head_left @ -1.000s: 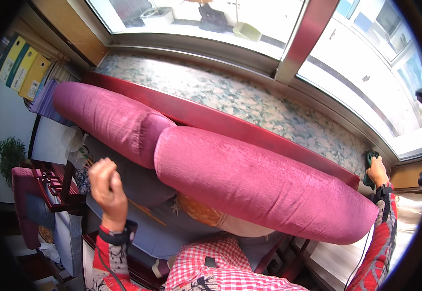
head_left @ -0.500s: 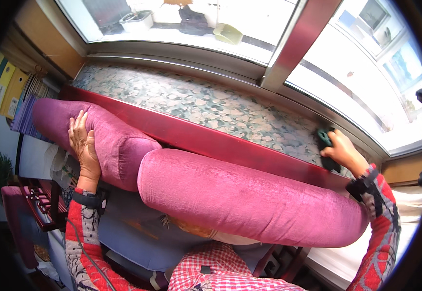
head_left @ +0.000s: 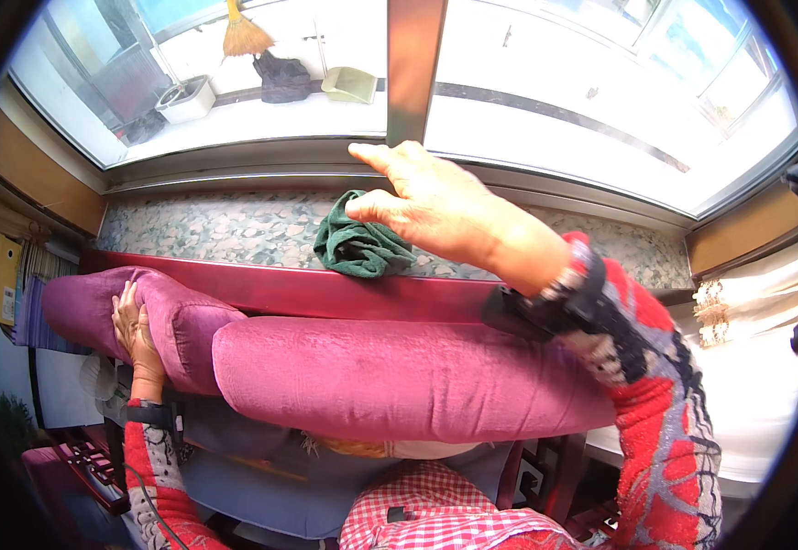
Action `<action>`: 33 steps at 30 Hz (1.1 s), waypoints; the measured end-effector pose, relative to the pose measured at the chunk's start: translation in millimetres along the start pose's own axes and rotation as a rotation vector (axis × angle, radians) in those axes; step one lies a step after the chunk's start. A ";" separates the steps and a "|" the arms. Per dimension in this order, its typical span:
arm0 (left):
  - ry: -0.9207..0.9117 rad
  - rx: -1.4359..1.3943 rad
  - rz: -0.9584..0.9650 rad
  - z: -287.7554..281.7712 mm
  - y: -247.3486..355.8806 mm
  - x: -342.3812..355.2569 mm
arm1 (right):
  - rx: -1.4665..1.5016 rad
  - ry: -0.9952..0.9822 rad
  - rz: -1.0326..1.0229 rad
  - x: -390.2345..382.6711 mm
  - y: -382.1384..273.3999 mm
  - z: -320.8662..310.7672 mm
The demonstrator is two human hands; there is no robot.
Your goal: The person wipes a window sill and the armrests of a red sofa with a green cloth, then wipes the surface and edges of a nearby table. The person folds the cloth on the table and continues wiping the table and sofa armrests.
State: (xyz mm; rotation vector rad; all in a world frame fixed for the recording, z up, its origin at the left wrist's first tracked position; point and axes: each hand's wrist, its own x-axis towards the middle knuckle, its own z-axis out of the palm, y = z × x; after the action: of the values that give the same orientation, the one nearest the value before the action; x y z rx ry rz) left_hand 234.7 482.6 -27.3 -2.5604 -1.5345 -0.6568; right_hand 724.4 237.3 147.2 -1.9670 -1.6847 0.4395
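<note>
A crumpled dark green cloth [head_left: 362, 249] lies on the speckled stone windowsill [head_left: 225, 220]. Over it is my right hand [head_left: 449, 209], fingers stretched out toward the window and thumb apart, overlapping the cloth's upper edge; whether it touches the cloth I cannot tell. At the left, my left hand [head_left: 135, 328] lies spread flat against a purple velvet cushion [head_left: 192, 321]. Beside that, a longer pink-purple cushion [head_left: 408, 376] leans along a dark red wooden rail [head_left: 289, 291], below my right forearm.
Behind the sill stands a sliding window with a metal frame post [head_left: 414, 73]. Beyond the glass are a broom [head_left: 245, 37], a white bucket [head_left: 185, 99] and a dustpan [head_left: 350, 84]. Yellow binders [head_left: 0, 275] stand at the far left. A white curtain [head_left: 756, 367] hangs at right.
My right hand has moved left along the sill from its right end, and its fingers have opened from the bunched cloth, now near the middle. My left hand stays on the cushion.
</note>
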 end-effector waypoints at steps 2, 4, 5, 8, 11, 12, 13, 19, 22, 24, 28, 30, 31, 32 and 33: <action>-0.108 0.024 -0.029 -25.6 22.7 15.6 | -0.205 0.071 -0.238 -49.0 -11.9 -25.5; -0.270 0.218 0.009 -70.6 56.9 54.2 | -0.319 0.109 -0.259 -96.3 -28.1 -18.7; -0.295 0.109 0.111 -93.1 83.0 74.8 | -0.302 0.086 -0.269 -114.2 -21.8 -2.6; -0.330 -0.170 0.279 -110.8 196.1 100.9 | -0.055 -0.266 0.110 -129.6 1.8 39.6; -0.466 -0.170 0.561 -78.5 316.0 98.4 | 0.090 0.124 -0.005 -143.2 40.8 56.6; -0.586 -0.119 0.584 -65.3 346.9 94.4 | 0.133 0.234 -0.050 -141.5 54.2 59.5; -0.697 -0.100 0.593 -52.4 372.4 90.4 | 0.110 0.293 -0.058 -138.3 64.6 61.4; -0.852 0.069 0.841 -3.5 414.2 80.6 | 0.076 0.213 0.117 -144.6 79.5 72.8; -0.863 0.040 0.873 12.1 384.7 95.6 | 0.086 0.179 0.121 -144.8 82.4 73.5; -0.785 0.054 0.917 17.6 344.6 105.6 | 0.083 0.157 0.116 -145.5 82.8 73.0; -0.812 0.133 0.661 9.0 250.5 129.8 | 0.060 0.147 0.107 -146.6 77.8 70.4; -0.921 0.240 0.436 0.1 211.2 148.2 | 0.065 0.134 0.120 -146.4 75.0 68.7; -0.944 0.256 0.346 -2.5 196.3 156.1 | 0.077 0.126 0.128 -146.5 74.2 67.2; -0.973 0.284 0.245 -6.0 182.9 164.4 | 0.069 0.119 0.126 -145.8 73.5 65.9; -0.995 0.294 0.236 -7.0 172.8 174.1 | 0.062 0.113 0.123 -144.5 73.1 64.9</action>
State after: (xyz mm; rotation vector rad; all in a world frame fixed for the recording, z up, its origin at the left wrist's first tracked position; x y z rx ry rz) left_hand 451.2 538.3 73.9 -2.8536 -1.2689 0.9385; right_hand 722.6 99.1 40.8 -2.0175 -1.4693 0.4115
